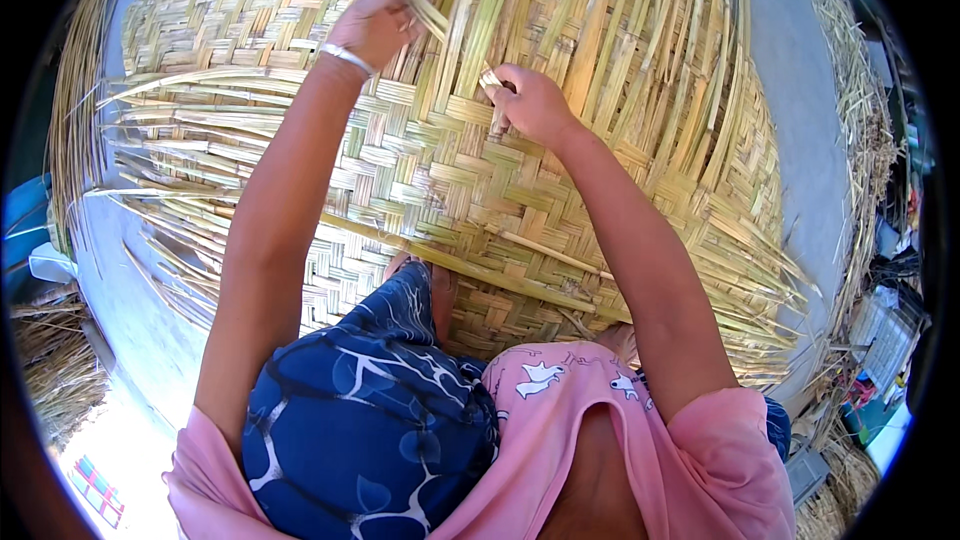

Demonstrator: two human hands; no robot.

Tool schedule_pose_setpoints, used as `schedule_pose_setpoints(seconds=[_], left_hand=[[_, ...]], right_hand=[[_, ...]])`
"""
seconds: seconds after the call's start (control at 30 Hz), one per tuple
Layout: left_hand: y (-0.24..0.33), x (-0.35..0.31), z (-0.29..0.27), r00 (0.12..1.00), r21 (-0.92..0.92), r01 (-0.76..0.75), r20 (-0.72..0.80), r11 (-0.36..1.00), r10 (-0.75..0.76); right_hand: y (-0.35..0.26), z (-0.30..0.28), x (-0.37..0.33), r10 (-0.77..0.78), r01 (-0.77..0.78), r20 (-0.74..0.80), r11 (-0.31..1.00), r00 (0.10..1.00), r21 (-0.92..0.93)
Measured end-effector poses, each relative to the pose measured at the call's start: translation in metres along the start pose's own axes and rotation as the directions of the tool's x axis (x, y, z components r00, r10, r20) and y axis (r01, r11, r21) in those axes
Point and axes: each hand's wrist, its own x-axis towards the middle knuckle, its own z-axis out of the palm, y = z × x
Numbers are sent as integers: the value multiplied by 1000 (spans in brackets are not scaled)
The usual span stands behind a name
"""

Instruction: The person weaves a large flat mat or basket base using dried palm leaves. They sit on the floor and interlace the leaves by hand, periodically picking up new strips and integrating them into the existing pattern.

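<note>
A large mat woven from flat, split reed strips in pale yellow and green spreads under both my arms. My left hand, with a white bangle at the wrist, is raised over the far part of the mat. Between its thumb and fingers is a bent reed strip. To the right and a little nearer, my right hand is closed around a reed strip at the edge of the weave. Long unwoven strips run away from me beyond that hand.
Loose strip ends fan out past the mat's left side. One long green strip crosses the mat near my feet. Bundles of thin stalks lie along the left, with dry straw at the right over a grey floor.
</note>
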Motion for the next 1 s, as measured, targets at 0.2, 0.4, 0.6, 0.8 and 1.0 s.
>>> schedule_pose_setpoints(seconds=[0.2,0.4,0.6,0.8,1.0], left_hand=[[21,-35,-49,882,-282,-251,-462,926,98],[32,-55,-88,999,-239,29,-29,971,-37],[57,-50,-68,965,102,-4,-262,995,31],[46,-64,-76,833,206,142,-553,968,-4],[71,-48,-88,827,274,59,-552,960,107]], right_hand=[[-1,3,1,44,-44,-51,999,998,4],[34,25,-4,-420,311,-325,888,848,-338],[9,24,-26,-335,203,-79,724,939,-659],[18,39,-31,-431,242,7,492,902,-836],[31,46,-37,-529,301,24,444,848,-844]])
